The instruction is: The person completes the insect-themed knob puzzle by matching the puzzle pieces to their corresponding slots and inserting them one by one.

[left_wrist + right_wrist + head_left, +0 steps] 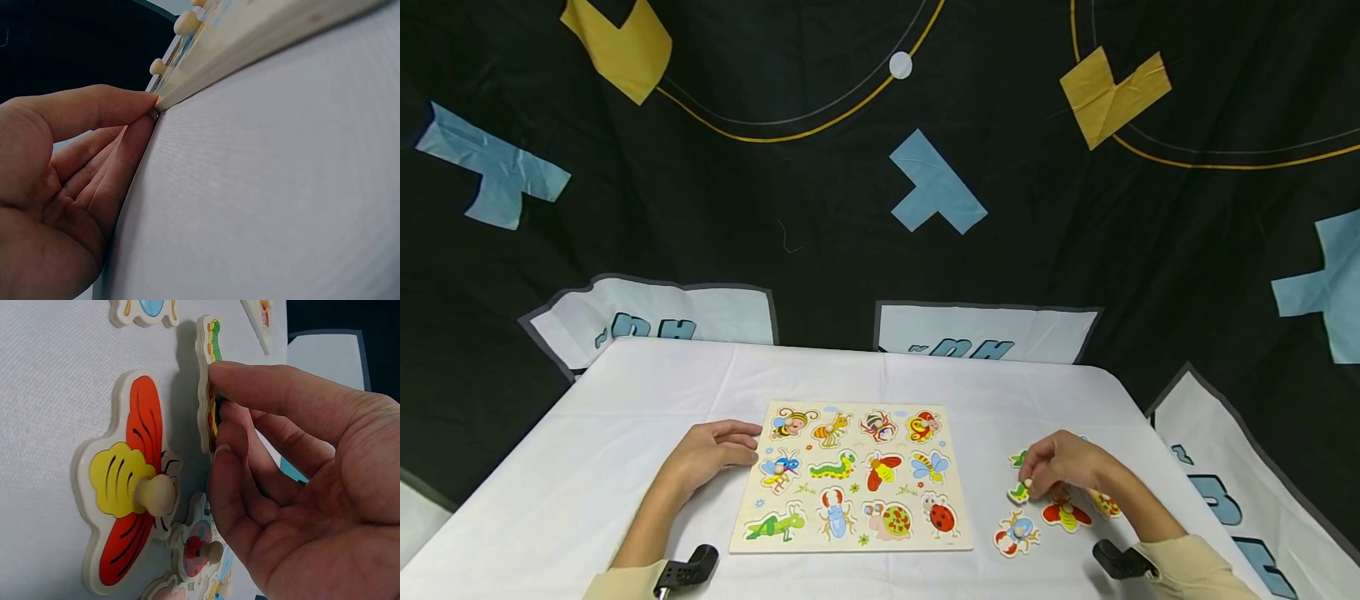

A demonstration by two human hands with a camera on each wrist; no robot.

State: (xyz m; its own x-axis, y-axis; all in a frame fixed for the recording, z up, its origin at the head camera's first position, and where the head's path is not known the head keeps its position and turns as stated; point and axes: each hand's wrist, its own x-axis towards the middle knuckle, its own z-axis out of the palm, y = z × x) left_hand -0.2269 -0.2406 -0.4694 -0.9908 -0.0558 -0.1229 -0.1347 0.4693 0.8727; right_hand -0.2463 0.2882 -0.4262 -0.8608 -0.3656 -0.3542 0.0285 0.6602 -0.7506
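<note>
A wooden peg-puzzle board (808, 539) with rows of painted insects lies on the white table. My left hand (715, 450) is at its left edge, thumb and fingertips touching the rim. Round wooden knobs (187, 23) stand up from the board. Over on the right, my right hand (1067, 462) pinches a caterpillar piece (214, 347) between thumb and fingers, tilted on its side; its middle is hidden by the fingertips. Beside that hand lies a red-winged firefly piece (142, 406), its knob (156, 495) upward.
A blue-bodied beetle piece (1017, 533) lies in front of the right hand. Other loose pieces, including a red and yellow one (1105, 502), are partly under that hand and wrist. Behind the white table (625, 400) hangs a black cloth (820, 225).
</note>
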